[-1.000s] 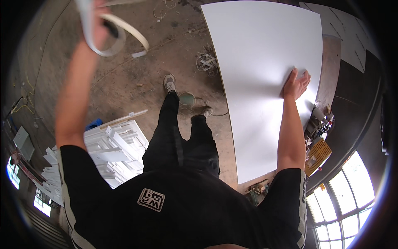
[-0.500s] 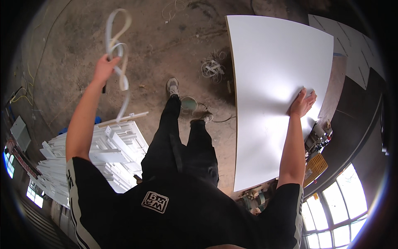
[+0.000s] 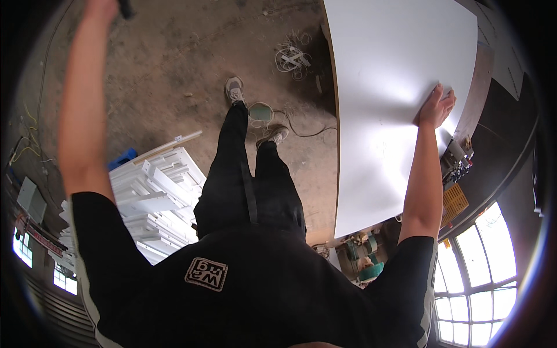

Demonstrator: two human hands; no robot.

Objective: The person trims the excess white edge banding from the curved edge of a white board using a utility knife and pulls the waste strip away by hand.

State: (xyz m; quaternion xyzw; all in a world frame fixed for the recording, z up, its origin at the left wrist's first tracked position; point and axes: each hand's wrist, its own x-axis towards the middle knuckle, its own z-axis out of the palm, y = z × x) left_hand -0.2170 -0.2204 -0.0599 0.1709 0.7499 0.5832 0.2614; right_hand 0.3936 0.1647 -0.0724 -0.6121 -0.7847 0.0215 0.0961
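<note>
My right hand (image 3: 436, 108) lies on the large white panel (image 3: 377, 145), near its far right edge, with fingers stretched out and slightly apart. My left arm reaches up to the top left. Only the base of my left hand (image 3: 102, 6) shows at the upper rim, blurred, with its fingers cut off by the picture's edge. Beside that wrist is a small dark thing (image 3: 125, 8) that I cannot make out. The looped white strip seen earlier is out of view.
A pile of white strips and boards (image 3: 156, 197) lies at the left. Tangled white offcuts (image 3: 293, 59) lie on the floor ahead. A cable (image 3: 313, 135) runs along the floor to the panel. Beyond the panel's right edge stands a machine (image 3: 457, 159) with a yellow grille (image 3: 454, 204).
My left hand has swung up and away, out of the top of the picture, along with the white strip. My right hand stays on the panel. The whole view has shifted.
</note>
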